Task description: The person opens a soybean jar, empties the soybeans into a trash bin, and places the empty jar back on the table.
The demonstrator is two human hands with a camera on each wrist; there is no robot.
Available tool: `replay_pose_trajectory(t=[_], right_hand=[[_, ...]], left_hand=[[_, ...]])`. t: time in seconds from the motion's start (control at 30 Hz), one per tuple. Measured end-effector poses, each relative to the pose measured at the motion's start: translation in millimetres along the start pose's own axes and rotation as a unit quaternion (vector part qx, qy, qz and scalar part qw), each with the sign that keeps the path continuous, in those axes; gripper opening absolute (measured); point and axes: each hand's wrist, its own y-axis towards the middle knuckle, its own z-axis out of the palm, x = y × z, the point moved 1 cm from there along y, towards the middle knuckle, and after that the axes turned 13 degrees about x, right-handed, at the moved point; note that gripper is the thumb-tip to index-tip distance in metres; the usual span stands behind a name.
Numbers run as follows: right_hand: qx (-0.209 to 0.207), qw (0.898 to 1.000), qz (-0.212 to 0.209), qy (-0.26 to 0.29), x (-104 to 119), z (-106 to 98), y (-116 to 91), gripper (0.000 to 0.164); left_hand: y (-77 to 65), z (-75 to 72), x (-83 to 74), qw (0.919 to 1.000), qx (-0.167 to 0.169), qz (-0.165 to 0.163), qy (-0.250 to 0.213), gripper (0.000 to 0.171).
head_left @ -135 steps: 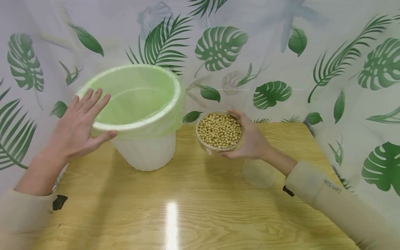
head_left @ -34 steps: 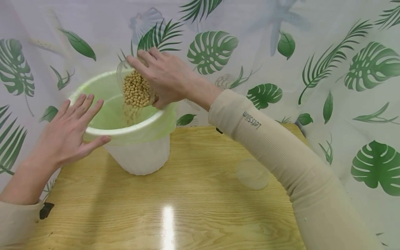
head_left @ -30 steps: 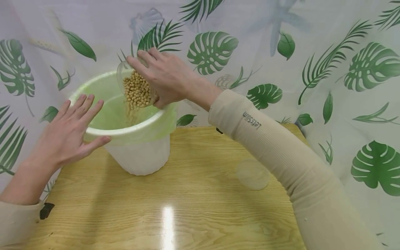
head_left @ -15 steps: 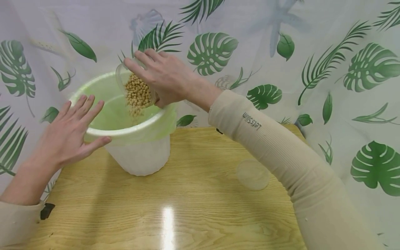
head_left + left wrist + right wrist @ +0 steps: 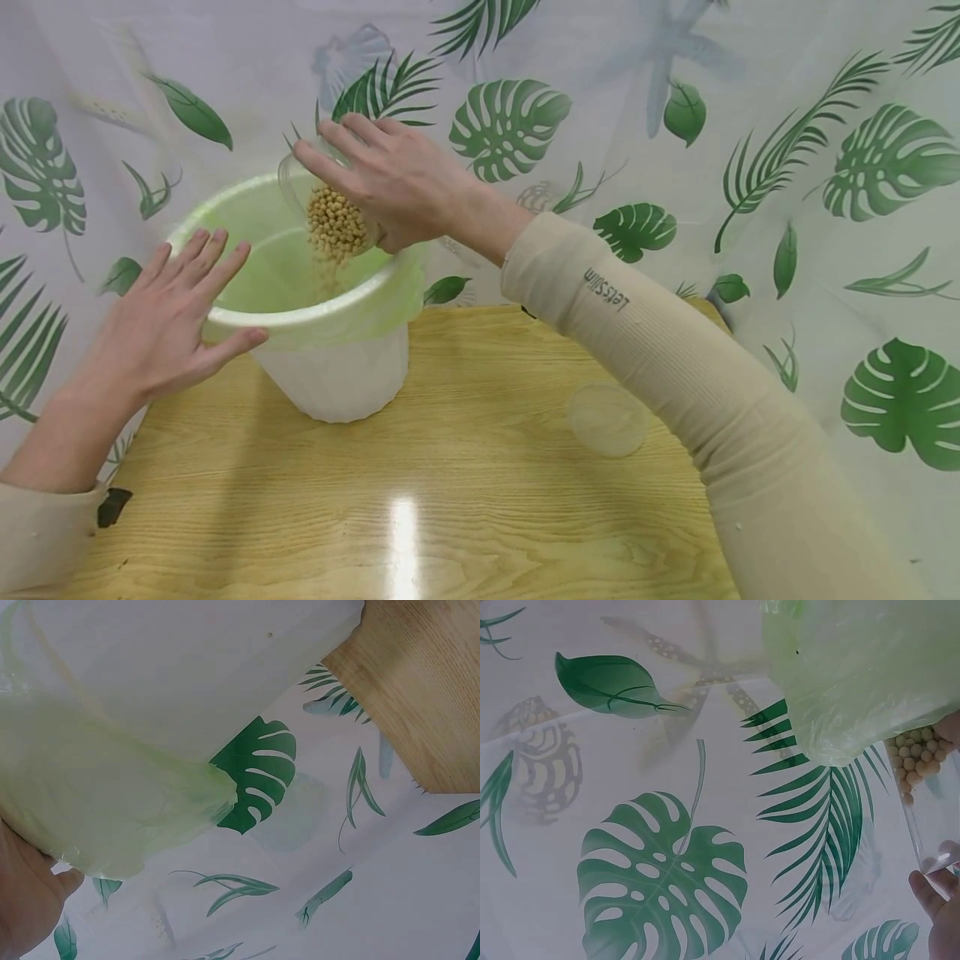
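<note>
White bin (image 5: 337, 382), lined with a green bag (image 5: 378, 307), stands on the wooden table (image 5: 480, 492). The left hand (image 5: 168, 321), its 4 fingers and thumb spread apart, lies against the bin's left side at the rim (image 5: 300, 316). The right hand (image 5: 397, 185) is clamped on 1 clear bowl (image 5: 289, 185), tilted over the opening. 1 translucent disc (image 5: 607, 419) lies on the table, well apart. Beige beans (image 5: 337, 222) spill from the bowl.

Clear bowl (image 5: 292, 190) of tan beans (image 5: 336, 223), tilted over green-lined bin (image 5: 337, 379).

My bowl (image 5: 932, 817) looks smooth, glossy, the liner (image 5: 352, 327) crinkled plastic, the table (image 5: 495, 508) glossy wood grain, my sleeve (image 5: 667, 358) matt ribbed cloth.
</note>
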Motion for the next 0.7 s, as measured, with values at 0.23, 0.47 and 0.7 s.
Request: replay_pose_trajectory(t=[0.23, 0.47, 0.7], right_hand=[[-0.002, 1.000, 0.000, -0.022, -0.2, -1.2, 0.2, 0.114], [-0.027, 0.999, -0.005, -0.031, 0.6, -0.3, -2.8, 0.098], [-0.028, 0.999, -0.014, -0.041, 1.2, 0.6, -2.8, 0.094]], left_hand=[[-0.1, 0.0, -0.1, 1.0000, -0.002, 0.002, 0.001, 0.096], [-0.8, 0.2, -0.3, 1.0000, -0.001, 0.000, -0.001, 0.096], [-0.6, 0.2, -0.1, 1.0000, 0.004, -0.001, -0.001, 0.095]])
